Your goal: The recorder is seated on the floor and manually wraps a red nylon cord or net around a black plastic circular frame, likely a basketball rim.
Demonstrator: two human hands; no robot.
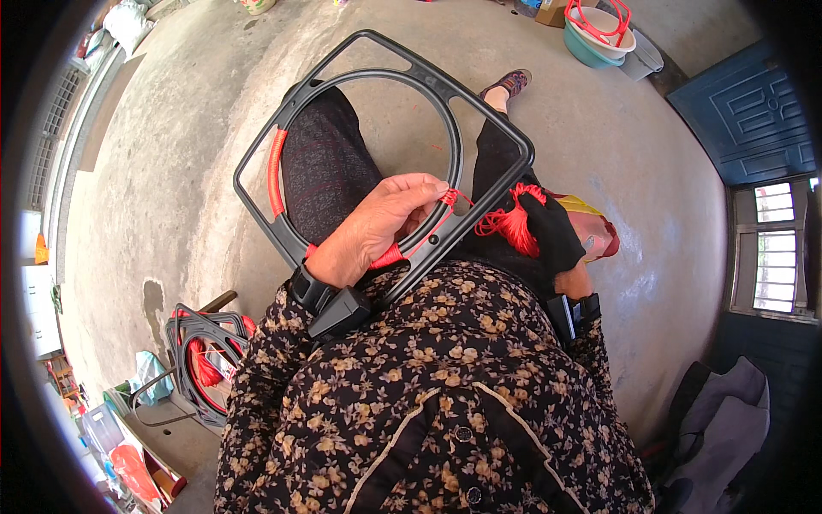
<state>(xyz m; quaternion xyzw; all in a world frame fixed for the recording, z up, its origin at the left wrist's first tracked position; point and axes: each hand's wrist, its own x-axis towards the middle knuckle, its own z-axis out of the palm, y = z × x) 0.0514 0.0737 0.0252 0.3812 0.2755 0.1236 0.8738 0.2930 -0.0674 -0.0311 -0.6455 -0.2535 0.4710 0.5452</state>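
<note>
A black four-sided frame with a round inner ring (426,74) rests tilted over my lap. Red cord is wound tightly around the ring's left side (276,171) and around a stretch near my waist. With thumb and fingers pinched together, my bare left hand (390,214) grips red cord (449,198) looped over the ring's right side. My right hand (552,230), in a black glove, closes around a loose bundle of red cord (512,227) just outside the frame. A strand runs between the bundle and the ring. The right fingertips are partly hidden by the cord.
Several similar black frames (184,338) with red cord lie stacked on the left. Basins (591,53) with a red frame on top stand at the far right. A blue door (745,111) and a grey cloth (728,420) are along the right.
</note>
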